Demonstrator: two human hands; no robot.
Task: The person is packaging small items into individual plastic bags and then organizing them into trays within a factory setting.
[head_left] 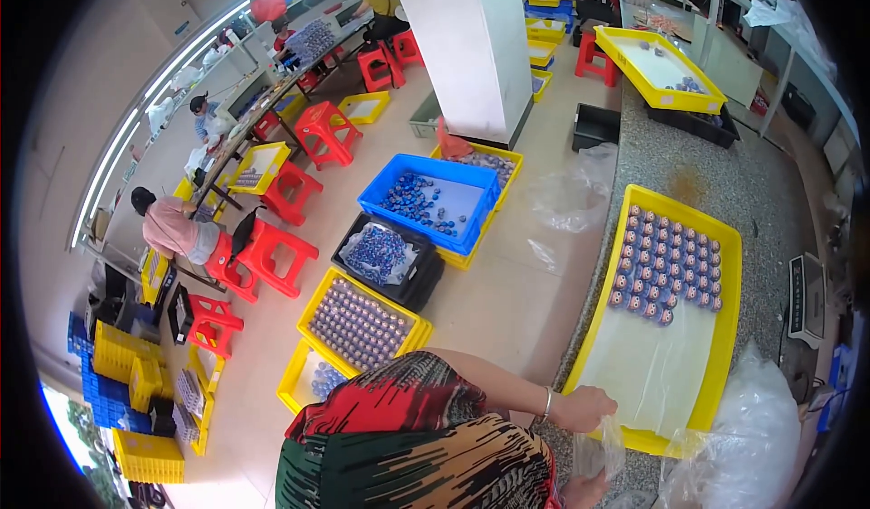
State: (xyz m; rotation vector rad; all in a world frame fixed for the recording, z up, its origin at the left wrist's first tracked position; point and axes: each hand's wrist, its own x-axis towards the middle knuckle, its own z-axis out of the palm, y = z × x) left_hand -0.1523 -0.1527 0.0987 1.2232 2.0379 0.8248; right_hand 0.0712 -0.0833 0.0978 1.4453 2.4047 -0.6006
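At the counter's near edge, my left hand (587, 409), with a band at its wrist, is closed on the top of a clear plastic bag (600, 455). Below it, my right hand (584, 489) grips the lower part of the same bag, partly cut off by the picture's lower edge. The bag hangs limp between the two hands. Just beyond them lies a yellow tray (730, 328) with a white liner. Rows of small round-headed figurines (666, 264) with blue-purple bodies fill its far half; bare liner shows in the near half.
A heap of clear plastic bags (748, 427) lies right of the tray, near a digital scale (805, 299). Another yellow tray (662, 69) rests farther along the counter. On the floor stand a blue crate (430, 203), figurine trays (358, 323) and red stools (276, 255). Other people sit at the left bench.
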